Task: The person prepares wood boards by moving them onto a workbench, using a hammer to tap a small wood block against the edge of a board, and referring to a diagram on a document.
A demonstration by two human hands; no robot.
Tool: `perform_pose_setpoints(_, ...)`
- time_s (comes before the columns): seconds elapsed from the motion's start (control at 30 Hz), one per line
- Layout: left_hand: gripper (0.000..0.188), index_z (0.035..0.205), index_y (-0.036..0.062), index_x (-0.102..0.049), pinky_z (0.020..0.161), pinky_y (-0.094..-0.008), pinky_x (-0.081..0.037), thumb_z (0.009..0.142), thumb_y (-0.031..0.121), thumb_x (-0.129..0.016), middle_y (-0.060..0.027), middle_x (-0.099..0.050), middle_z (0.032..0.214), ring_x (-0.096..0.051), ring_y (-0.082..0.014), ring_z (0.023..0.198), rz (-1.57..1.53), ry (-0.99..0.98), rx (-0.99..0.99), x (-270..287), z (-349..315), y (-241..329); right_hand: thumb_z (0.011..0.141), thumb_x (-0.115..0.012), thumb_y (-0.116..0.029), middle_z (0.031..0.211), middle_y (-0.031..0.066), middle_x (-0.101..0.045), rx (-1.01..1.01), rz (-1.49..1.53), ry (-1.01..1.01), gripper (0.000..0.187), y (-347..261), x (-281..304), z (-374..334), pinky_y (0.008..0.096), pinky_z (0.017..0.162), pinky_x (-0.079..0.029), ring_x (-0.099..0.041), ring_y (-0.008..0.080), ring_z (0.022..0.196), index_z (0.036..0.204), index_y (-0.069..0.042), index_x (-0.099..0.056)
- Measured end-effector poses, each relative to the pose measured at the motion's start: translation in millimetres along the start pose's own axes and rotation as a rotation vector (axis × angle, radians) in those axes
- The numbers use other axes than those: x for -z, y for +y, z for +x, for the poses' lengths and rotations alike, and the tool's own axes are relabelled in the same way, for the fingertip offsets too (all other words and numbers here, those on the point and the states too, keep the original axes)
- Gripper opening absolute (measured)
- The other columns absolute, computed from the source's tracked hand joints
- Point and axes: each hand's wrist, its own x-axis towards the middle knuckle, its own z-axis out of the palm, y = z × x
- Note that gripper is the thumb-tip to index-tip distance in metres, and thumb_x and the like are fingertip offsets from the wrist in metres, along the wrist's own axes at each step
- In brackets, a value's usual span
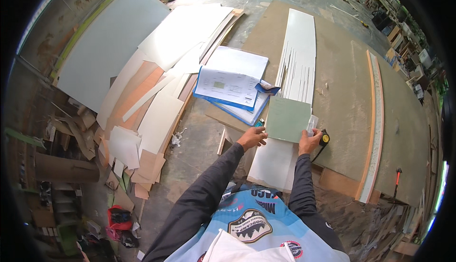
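Note:
A square sage-green sheet [289, 118] lies over a long white panel [274, 164] in front of me. My right hand [309, 143] grips the sheet's lower right edge, with the thumb on top. A small clear-white piece [312, 124] stands up beside that hand's fingers; I cannot make out its kind. A yellow and black tape measure [324, 138] is just right of the hand. My left hand [252, 138] is near the sheet's lower left corner, fingers apart and holding nothing. A small teal object [260, 123] shows just beyond it.
Left of the sheet are printed papers in a blue folder [227, 87]. White strips [300, 48] extend away across the brown board [339, 105]. A long narrow strip [374, 124] and an orange-handled tool [398, 176] lie right. Stacked offcuts [161, 119] fill the left side.

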Motion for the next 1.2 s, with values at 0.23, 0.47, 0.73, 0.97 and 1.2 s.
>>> perform_pose_setpoints(0.23,0.037,0.119,-0.0043,-0.055,0.068,-0.0283,-0.05,0.09,0.019,-0.056,-0.012,-0.065,0.1,-0.066,-0.017,0.081,-0.005,0.055,-0.023,19,-14,-8,0.072,-0.067,-0.011,0.099,0.0166,-0.052,0.116,-0.201,0.011,0.036,-3,3,-12,0.0432,0.086,-0.04,-0.05,0.0349,0.097,0.1,-0.002,-0.046)
perform_pose_setpoints(0.47,0.056,0.114,-0.0047,-0.057,0.082,-0.0353,-0.048,0.07,0.025,-0.074,-0.023,-0.06,0.108,-0.062,-0.0286,0.096,0.7,0.861,-0.024,108,-13,-29,0.081,-0.065,-0.023,0.104,0.0119,-0.055,0.263,-0.382,-0.067,0.037,-17,2,-29,0.0443,0.089,-0.038,-0.049,0.0322,0.104,0.11,-0.006,-0.048)
perform_pose_setpoints(0.73,0.135,0.145,0.0016,-0.005,0.107,-0.0583,-0.019,0.049,0.047,-0.088,-0.0352,-0.011,0.144,-0.011,-0.0459,0.137,0.88,0.662,0.475,148,-5,21,0.085,-0.059,-0.027,0.107,0.0119,-0.052,0.35,-0.494,-0.057,0.034,-15,-18,-49,0.047,0.09,-0.035,-0.046,0.0313,0.109,0.11,-0.009,-0.047)
perform_pose_setpoints(0.97,0.153,0.144,0.0054,0.014,0.107,-0.0585,-0.014,0.041,0.051,-0.09,-0.0348,0.003,0.145,-0.001,-0.0496,0.134,0.804,0.539,0.557,163,38,-19,0.087,-0.055,-0.026,0.11,0.0125,-0.049,0.38,-0.567,-0.061,0.033,-19,-23,-51,0.0476,0.091,-0.034,-0.044,0.0329,0.109,0.112,-0.009,-0.044)
perform_pose_setpoints(1.2,0.143,0.147,0.0095,-0.004,0.099,-0.0638,0.011,0.043,0.072,-0.079,-0.0427,0.021,0.137,0.022,-0.055,0.125,0.98,0.108,0.482,156,34,20,0.086,-0.054,-0.026,0.113,0.0122,-0.048,0.337,-0.65,-0.078,0.033,-19,-21,-49,0.0484,0.091,-0.033,-0.043,0.0331,0.11,0.113,-0.009,-0.042)
